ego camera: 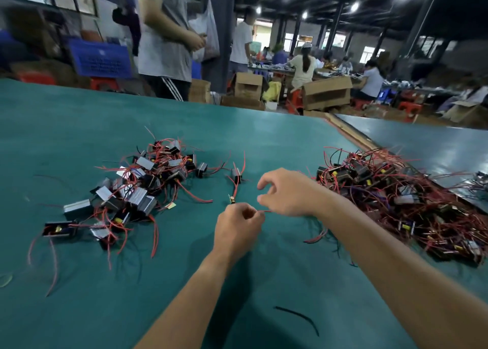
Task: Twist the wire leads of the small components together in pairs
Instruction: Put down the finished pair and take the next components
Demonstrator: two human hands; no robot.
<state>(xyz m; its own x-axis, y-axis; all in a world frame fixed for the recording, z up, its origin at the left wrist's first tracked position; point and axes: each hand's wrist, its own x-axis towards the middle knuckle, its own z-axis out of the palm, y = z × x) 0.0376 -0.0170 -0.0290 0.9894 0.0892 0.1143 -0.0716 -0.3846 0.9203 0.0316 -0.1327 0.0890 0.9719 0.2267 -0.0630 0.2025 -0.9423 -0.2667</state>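
My left hand [237, 223] is curled at the table's middle and pinches thin red wire leads [265, 211] that stick out to its right. A small yellowish component [232, 199] shows just above its knuckles. My right hand [286, 191] hovers right beside it, fingers loosely bent, fingertips close to the lead ends; I see no grip on them. A single black component with red leads [236, 175] lies just beyond. A pile of components with red wires [137, 187] lies to the left, and a bigger tangled pile [401, 198] to the right.
The green table [79, 127] stretches far ahead. A loose black wire piece [298, 318] lies near me, and red and black leads [315, 239] lie under my right forearm. A person in a grey shirt [163, 32] stands at the far edge. A second table [435, 148] adjoins at right.
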